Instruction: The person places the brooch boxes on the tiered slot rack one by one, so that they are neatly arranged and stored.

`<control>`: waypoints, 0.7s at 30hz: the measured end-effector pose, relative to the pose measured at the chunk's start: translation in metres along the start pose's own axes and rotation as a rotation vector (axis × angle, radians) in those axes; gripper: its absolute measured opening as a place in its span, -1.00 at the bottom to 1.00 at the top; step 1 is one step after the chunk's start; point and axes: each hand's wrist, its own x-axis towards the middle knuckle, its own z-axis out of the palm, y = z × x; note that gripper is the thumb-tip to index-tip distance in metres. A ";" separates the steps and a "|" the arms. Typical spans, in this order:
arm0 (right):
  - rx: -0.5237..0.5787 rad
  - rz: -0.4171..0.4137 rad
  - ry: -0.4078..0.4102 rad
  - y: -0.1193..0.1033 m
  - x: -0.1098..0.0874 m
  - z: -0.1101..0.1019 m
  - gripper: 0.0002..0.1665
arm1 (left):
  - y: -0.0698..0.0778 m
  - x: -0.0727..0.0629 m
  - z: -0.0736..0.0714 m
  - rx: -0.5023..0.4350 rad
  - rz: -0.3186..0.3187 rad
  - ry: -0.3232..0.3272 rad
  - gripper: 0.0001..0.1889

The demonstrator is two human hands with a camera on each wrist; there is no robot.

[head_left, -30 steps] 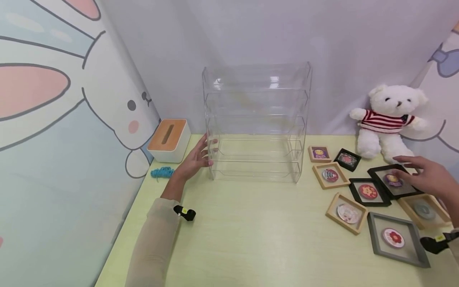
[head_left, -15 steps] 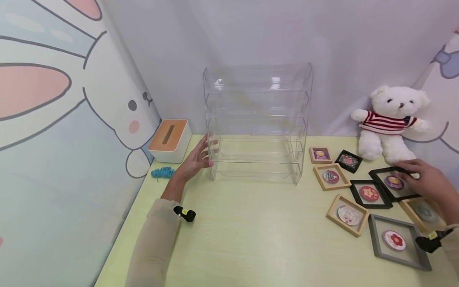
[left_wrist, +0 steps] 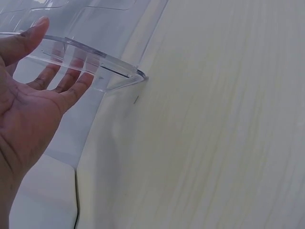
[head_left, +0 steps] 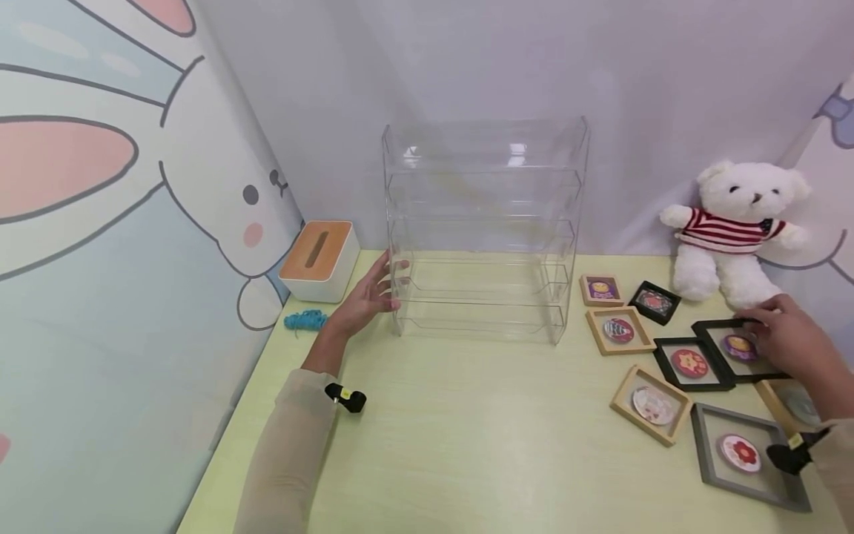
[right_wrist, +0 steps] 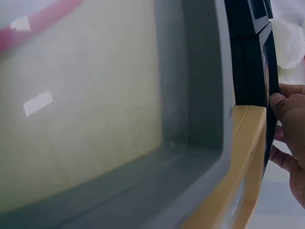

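Observation:
A clear acrylic tiered rack [head_left: 484, 156] stands upright at the back of the table. My left hand [head_left: 363, 304] holds its left side, low down; in the left wrist view, the thumb [left_wrist: 35, 36] lies on one side of the clear edge and the fingers show through the plastic. My right hand [head_left: 797, 343] pinches the far right edge of a black frame [head_left: 723, 340] with a purple and yellow badge inside. In the right wrist view, the thumb of the right hand [right_wrist: 291, 131] is on the black rim, with other fingers behind it.
Around the right hand lie wooden frames [head_left: 651, 404], another black frame [head_left: 690, 363], a small black frame [head_left: 655, 302] and a grey frame [head_left: 750, 456]. A white teddy bear [head_left: 730, 230] sits behind. A tissue box [head_left: 320, 259] and blue string [head_left: 305, 320] are at the left.
My right hand has come from hovering over the black frame to its far right edge, and its fingers have closed there. The left hand stays on the rack. The head view has shifted slightly.

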 end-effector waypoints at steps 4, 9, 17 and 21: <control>0.007 0.019 0.028 -0.001 0.000 0.000 -0.71 | 0.001 0.000 0.000 -0.007 0.005 -0.004 0.16; 0.043 0.016 0.057 -0.004 -0.001 -0.003 -0.78 | 0.001 0.000 -0.002 -0.043 -0.001 -0.008 0.16; 0.094 0.052 -0.009 -0.006 0.002 -0.026 -0.79 | 0.002 0.000 -0.006 -0.035 -0.045 -0.027 0.12; 0.163 0.074 -0.029 -0.001 0.003 -0.035 -0.78 | 0.003 0.001 -0.007 -0.022 -0.057 -0.034 0.09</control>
